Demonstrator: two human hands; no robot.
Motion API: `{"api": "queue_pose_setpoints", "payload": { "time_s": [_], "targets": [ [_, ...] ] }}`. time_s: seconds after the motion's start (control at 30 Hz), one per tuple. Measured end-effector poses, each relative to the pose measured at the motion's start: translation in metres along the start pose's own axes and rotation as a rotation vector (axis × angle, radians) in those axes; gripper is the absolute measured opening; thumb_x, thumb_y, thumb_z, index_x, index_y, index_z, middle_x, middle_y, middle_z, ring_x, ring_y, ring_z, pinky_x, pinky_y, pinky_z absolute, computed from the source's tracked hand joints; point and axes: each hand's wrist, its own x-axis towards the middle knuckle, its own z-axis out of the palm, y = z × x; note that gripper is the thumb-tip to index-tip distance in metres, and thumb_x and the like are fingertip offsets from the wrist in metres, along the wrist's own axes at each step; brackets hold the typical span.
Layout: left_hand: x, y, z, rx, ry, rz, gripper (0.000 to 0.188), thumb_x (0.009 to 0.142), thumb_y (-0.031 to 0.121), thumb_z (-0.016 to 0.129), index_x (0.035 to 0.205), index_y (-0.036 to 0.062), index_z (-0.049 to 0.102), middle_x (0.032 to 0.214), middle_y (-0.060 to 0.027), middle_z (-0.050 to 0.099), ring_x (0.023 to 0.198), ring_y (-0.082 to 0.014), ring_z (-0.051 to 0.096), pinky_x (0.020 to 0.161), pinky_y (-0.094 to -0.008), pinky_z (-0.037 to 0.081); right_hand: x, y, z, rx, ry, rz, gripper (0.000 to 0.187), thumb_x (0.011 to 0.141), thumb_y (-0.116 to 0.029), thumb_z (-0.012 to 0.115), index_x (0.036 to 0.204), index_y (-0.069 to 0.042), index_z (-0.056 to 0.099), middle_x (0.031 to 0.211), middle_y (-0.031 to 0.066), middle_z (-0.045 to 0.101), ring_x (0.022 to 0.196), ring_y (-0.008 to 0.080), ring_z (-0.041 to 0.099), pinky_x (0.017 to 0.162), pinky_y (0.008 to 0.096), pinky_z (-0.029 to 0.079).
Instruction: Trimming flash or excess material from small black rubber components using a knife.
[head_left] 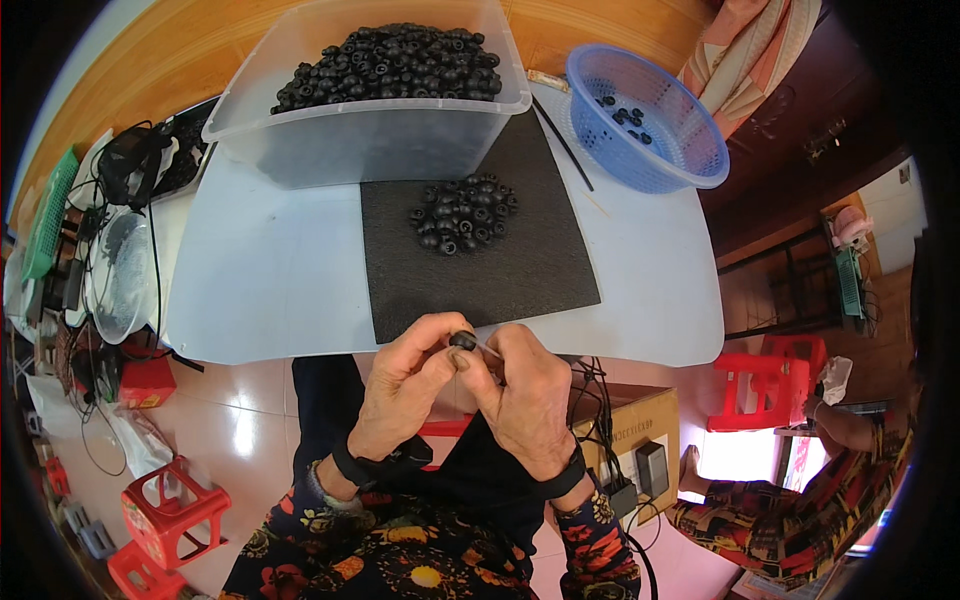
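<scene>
At the table's near edge, my left hand (408,378) pinches a small round black part (463,341) between thumb and fingers. My right hand (527,402) is closed close beside it, its thumb tip against the part. A thin pale stick-like piece (489,350) shows between the right fingers; most of it is hidden. Just beyond both hands lies a dark rough mat (470,290). On it sits a loose pile of similar black parts (462,213), some showing hollow openings.
Behind the pile, a translucent bin (340,150) is heaped with the same parts. A blue plastic basket (690,170) at the far right holds several. Beside it lies a thin black rod (563,145). Below right are a cardboard box (650,430) with cables and another person's leg (725,490).
</scene>
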Motion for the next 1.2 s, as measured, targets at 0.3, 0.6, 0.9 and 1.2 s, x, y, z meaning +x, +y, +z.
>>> {"api": "queue_pose_setpoints", "payload": {
  "time_s": [0.3,0.6,0.9,1.2],
  "targets": [
    [-0.0012,0.0020,-0.0033,-0.015,-0.008,-0.002,0.021,0.092,0.007,0.052,0.112,0.0002,0.055,0.090,0.0008,0.054,0.080,-0.0040,0.048,0.069,-0.0193,0.041,0.0015,0.0014,-0.0009,0.072,-0.083,0.038,0.030,0.085,-0.028,0.066,0.079,-0.003,0.050,0.067,0.0086,0.056,0.053,0.0210,0.057,0.045,0.0309,0.046],
    [-0.0010,-0.0005,-0.0033,0.062,-0.008,0.023,0.020,0.093,0.008,0.052,0.111,0.0003,0.055,0.086,0.0016,0.053,0.076,-0.0037,0.046,0.066,-0.0189,0.039,0.0042,0.0003,-0.0040,-0.013,-0.077,-0.025,0.028,0.084,-0.028,0.066,0.077,-0.004,0.053,0.065,0.0080,0.056,0.052,0.0221,0.057,0.045,0.0320,0.045],
    [-0.0023,-0.0005,-0.0013,0.002,-0.011,0.009,0.020,0.093,0.008,0.051,0.111,0.0007,0.055,0.089,0.0019,0.052,0.078,-0.0039,0.046,0.068,-0.0187,0.040,0.0009,0.0011,-0.0003,0.044,-0.035,0.034,0.032,0.084,-0.030,0.067,0.076,-0.004,0.051,0.065,0.0074,0.055,0.053,0.0208,0.058,0.046,0.0303,0.046],
    [-0.0001,0.0000,-0.0067,0.030,-0.053,-0.033,0.024,0.093,0.012,0.052,0.114,0.0003,0.054,0.098,-0.0020,0.058,0.089,-0.0067,0.054,0.081,-0.0217,0.044,0.0042,0.0032,-0.0004,0.039,-0.070,0.010,0.032,0.084,-0.029,0.067,0.075,-0.004,0.051,0.065,0.0076,0.055,0.052,0.0206,0.058,0.044,0.0306,0.045]
  ]
}}
